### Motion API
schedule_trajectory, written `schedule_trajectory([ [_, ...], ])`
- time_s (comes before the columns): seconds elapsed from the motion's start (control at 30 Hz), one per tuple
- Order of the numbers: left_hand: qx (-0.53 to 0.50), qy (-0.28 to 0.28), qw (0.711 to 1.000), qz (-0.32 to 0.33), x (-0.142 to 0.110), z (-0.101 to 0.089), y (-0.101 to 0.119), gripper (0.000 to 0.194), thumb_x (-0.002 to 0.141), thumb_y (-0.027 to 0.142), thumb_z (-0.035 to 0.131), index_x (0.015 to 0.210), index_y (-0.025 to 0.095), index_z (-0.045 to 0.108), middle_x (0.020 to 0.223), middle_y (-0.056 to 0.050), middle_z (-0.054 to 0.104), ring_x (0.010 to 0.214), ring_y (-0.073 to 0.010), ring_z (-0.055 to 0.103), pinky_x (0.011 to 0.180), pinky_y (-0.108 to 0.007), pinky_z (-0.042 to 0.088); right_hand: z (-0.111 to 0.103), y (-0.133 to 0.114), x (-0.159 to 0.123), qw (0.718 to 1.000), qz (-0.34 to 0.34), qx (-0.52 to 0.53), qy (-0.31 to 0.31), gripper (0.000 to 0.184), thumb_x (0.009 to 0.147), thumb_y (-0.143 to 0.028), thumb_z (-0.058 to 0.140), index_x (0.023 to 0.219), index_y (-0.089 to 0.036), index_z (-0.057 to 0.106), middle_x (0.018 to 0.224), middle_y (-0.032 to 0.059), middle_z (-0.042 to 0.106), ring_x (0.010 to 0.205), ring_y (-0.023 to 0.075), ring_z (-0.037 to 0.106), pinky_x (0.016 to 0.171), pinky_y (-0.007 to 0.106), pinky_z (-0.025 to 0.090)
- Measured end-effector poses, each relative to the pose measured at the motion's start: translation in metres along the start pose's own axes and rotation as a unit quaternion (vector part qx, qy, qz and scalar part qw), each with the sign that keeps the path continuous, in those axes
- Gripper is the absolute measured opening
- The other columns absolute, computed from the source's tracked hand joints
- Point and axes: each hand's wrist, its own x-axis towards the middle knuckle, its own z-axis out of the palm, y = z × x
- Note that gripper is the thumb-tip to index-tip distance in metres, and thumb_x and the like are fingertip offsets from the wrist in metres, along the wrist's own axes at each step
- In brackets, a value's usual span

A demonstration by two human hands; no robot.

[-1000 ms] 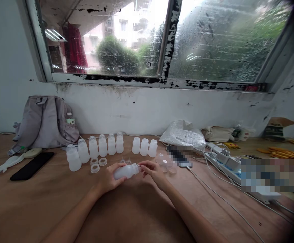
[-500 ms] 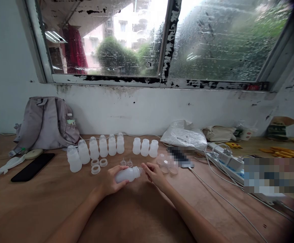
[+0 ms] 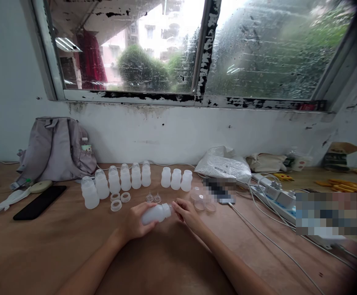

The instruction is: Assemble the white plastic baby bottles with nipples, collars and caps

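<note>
My left hand (image 3: 137, 219) is wrapped round a milky-white baby bottle (image 3: 154, 215), which lies tilted with its neck to the right. At its collared end my right hand (image 3: 186, 213) has its fingertips pinched on the bottle's clear teat (image 3: 170, 208), mostly hidden by the fingers. Just beyond the bottle, two loose clear teats (image 3: 157, 198) stand on the table. Left of them lie three white collar rings (image 3: 116, 205). Pinkish-looking clear caps (image 3: 200, 205) rest to the right of my right hand.
Several capped bottles (image 3: 125, 178) line the back left; three without tops (image 3: 176, 180) stand right of them. A grey backpack (image 3: 51, 151), black phone (image 3: 39, 203), silver plastic bag (image 3: 224, 166) and power strip (image 3: 284, 209) with trailing cables surround the work area.
The bottle and my left hand have shifted slightly right, and the teat is more covered by my right fingers. The things on the table have not moved.
</note>
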Motion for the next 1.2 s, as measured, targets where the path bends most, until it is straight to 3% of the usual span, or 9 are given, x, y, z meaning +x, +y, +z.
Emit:
schedule_trajectory([
  [0.1,0.006,0.016,1.000,0.019,-0.001,0.002,0.001,0.042,0.069,0.028,0.058,0.110,0.022,0.050,0.107,-0.005,0.059,0.097,-0.0195,0.056,0.085,-0.030,0.044,0.001,-0.003,-0.001,1.000,-0.009,-0.001,0.014,0.043,0.074,-0.047,0.050,0.046,-0.018,0.037,0.039,-0.0066,0.034,0.036,0.0054,0.030,0.036,0.020,0.023],
  [0.2,-0.052,0.012,0.997,-0.064,0.003,0.004,0.001,0.035,0.071,0.032,0.057,0.104,0.021,0.054,0.103,-0.005,0.061,0.092,-0.0201,0.057,0.080,-0.030,0.046,0.003,-0.010,-0.003,0.995,0.025,0.093,0.010,0.029,0.072,-0.046,0.054,0.069,-0.018,0.052,0.051,-0.0052,0.046,0.042,0.0078,0.042,0.039,0.020,0.033],
  [0.37,-0.192,-0.028,0.966,-0.170,0.008,0.013,-0.001,0.042,0.069,0.038,0.060,0.104,0.017,0.050,0.089,-0.005,0.065,0.079,-0.0203,0.061,0.066,-0.029,0.049,0.005,-0.016,-0.006,0.980,0.046,0.179,-0.070,0.043,0.063,-0.037,0.067,0.100,-0.019,0.057,0.085,0.0032,0.061,0.080,0.0169,0.057,0.071,0.029,0.045],
  [0.67,-0.001,0.036,0.996,-0.082,0.002,0.030,0.009,0.043,0.068,0.028,0.059,0.109,0.022,0.046,0.107,-0.004,0.059,0.093,-0.0203,0.057,0.080,-0.032,0.045,0.006,-0.007,-0.005,0.994,-0.029,-0.097,0.027,0.030,0.073,-0.044,0.054,0.084,-0.017,0.062,0.073,0.0032,0.061,0.063,0.0156,0.052,0.056,0.026,0.039],
  [0.8,0.030,0.068,0.993,-0.096,0.003,0.027,0.006,0.044,0.068,0.033,0.060,0.108,0.024,0.045,0.099,-0.002,0.061,0.087,-0.0196,0.059,0.074,-0.031,0.047,-0.010,-0.009,0.001,0.944,-0.052,-0.300,0.128,0.029,0.081,-0.043,0.042,0.078,-0.018,0.057,0.072,0.0047,0.059,0.062,0.0166,0.053,0.057,0.027,0.038],
  [0.9,0.067,0.071,0.992,-0.075,0.002,0.021,0.000,0.045,0.070,0.033,0.058,0.111,0.024,0.043,0.104,-0.003,0.059,0.092,-0.0204,0.057,0.077,-0.032,0.046,-0.035,-0.009,0.005,0.852,0.041,-0.450,0.265,0.028,0.081,-0.039,0.041,0.094,-0.016,0.051,0.085,0.0116,0.059,0.072,0.0231,0.057,0.060,0.031,0.038],
  [1.03,0.117,0.022,0.993,0.010,0.000,0.014,-0.005,0.043,0.074,0.031,0.054,0.114,0.024,0.042,0.107,-0.005,0.058,0.096,-0.0214,0.055,0.081,-0.033,0.044,-0.064,-0.004,0.006,0.799,0.193,-0.522,0.228,0.033,0.078,-0.040,0.044,0.094,-0.012,0.052,0.082,0.0176,0.061,0.077,0.0307,0.058,0.061,0.037,0.039],
  [1.1,0.121,0.014,0.992,0.023,0.000,0.013,-0.004,0.044,0.074,0.031,0.054,0.115,0.023,0.041,0.106,-0.005,0.058,0.096,-0.0213,0.055,0.082,-0.033,0.044,-0.071,0.001,0.008,0.813,0.191,-0.506,0.215,0.029,0.077,-0.039,0.045,0.086,-0.014,0.055,0.078,0.0159,0.061,0.078,0.0305,0.058,0.062,0.037,0.040],
  [1.2,0.095,0.025,0.995,0.007,0.001,0.013,-0.003,0.046,0.073,0.031,0.056,0.116,0.025,0.040,0.110,-0.004,0.057,0.099,-0.0207,0.054,0.085,-0.033,0.043,-0.068,0.004,0.012,0.910,0.079,-0.346,0.214,0.029,0.077,-0.041,0.045,0.089,-0.017,0.054,0.069,0.0073,0.059,0.067,0.0228,0.059,0.055,0.032,0.042],
])
